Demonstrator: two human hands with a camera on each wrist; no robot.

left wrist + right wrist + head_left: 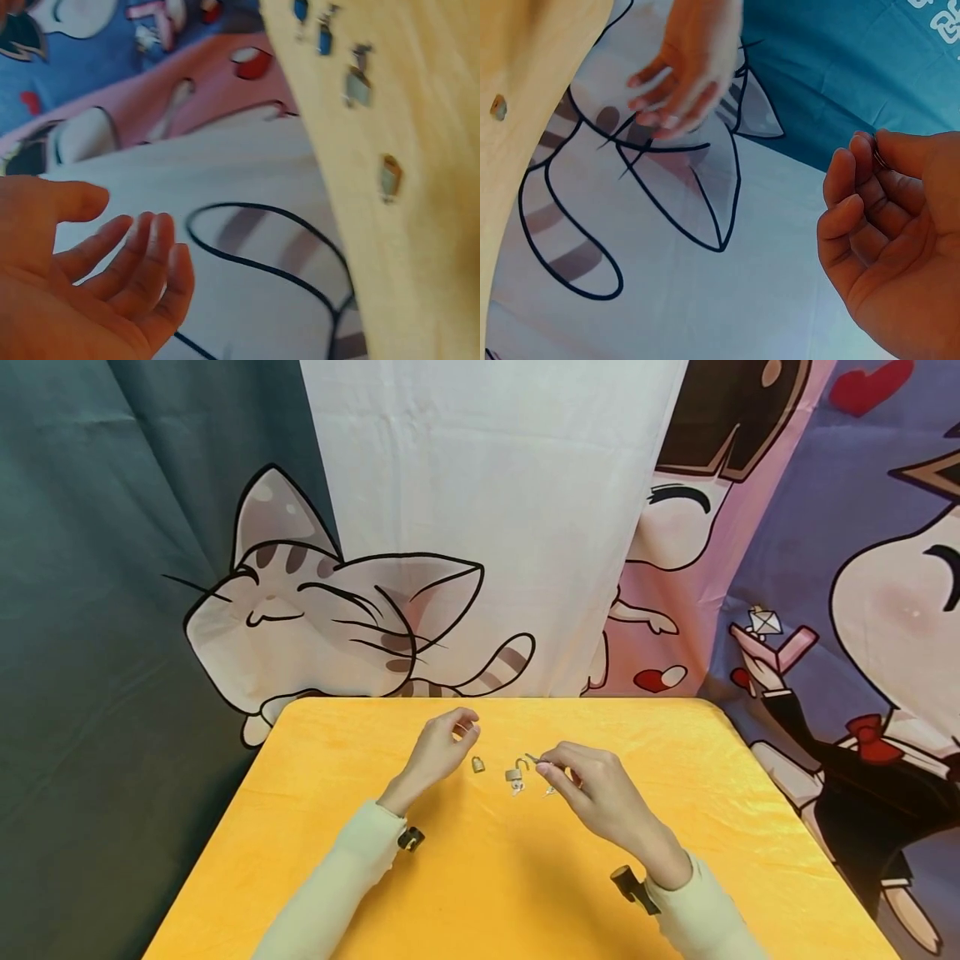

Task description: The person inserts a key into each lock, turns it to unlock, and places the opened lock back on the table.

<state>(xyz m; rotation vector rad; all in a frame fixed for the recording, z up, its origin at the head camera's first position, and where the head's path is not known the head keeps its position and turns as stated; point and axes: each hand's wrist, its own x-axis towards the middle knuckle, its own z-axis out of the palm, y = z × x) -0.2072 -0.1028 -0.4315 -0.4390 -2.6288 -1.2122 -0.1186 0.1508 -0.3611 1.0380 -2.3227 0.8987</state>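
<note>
My right hand (600, 785) pinches a small thin key (532, 758) between thumb and fingertips, just right of a padlock (513, 775) whose shackle stands open. In the right wrist view only a sliver of metal shows between the fingertips. Silver keys (517, 787) lie at that padlock's lower edge. A smaller brass padlock (478, 765) lies to the left, its shackle closed. Above and left of it hovers my left hand (442, 745), fingers loosely curled around nothing. More keys (550, 791) show partly behind the right hand.
Two blue padlocks (325, 40) lie in a row with the others, seen in the left wrist view; the right hand hides them from the head view. A yellow cloth covers the table (450, 893). A printed cartoon curtain (495, 510) hangs right behind its far edge.
</note>
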